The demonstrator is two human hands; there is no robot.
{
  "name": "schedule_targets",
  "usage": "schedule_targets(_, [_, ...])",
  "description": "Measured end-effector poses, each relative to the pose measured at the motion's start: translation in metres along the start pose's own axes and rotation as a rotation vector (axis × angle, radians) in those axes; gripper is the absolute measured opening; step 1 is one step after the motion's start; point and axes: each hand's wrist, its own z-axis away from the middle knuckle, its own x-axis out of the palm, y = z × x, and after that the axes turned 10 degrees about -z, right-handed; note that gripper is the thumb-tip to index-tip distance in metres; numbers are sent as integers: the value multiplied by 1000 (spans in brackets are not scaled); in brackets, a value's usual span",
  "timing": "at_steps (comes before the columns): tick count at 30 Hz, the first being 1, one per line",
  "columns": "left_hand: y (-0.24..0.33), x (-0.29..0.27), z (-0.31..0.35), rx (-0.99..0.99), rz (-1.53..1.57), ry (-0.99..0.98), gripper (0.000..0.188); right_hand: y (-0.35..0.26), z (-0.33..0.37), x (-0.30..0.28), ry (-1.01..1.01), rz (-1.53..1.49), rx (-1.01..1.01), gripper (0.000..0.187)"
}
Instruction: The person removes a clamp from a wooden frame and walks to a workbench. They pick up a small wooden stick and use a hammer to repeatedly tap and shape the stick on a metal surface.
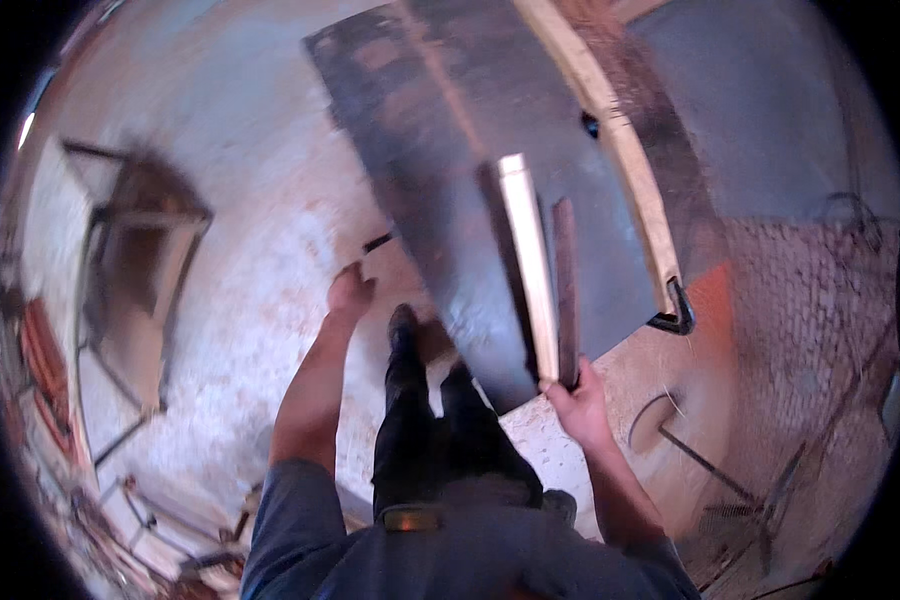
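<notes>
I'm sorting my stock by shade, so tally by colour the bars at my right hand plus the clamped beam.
Pale: 2 (pale bar at the right hand, clamped beam)
Dark: 1 (dark bar beside that pale bar)
Total: 3

Long strip [530, 270] ran over the worktop [410, 120] toward its near edge, short strip [567, 290] just right of it, right hand [577, 402] at their near ends. Bar [625, 150] sat along the right edge, clamp [684, 312] at its near end. Left hand [350, 292] was just off the left edge.
</notes>
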Motion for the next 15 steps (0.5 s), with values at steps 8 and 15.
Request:
schedule_targets(8, [-35, 96, -93, 392, -149, 179, 47, 3, 3, 6, -1, 186, 68, 46])
schedule_targets(15, [-32, 101, -116, 379, -218, 73, 45, -11, 0, 13, 14, 224, 125, 48])
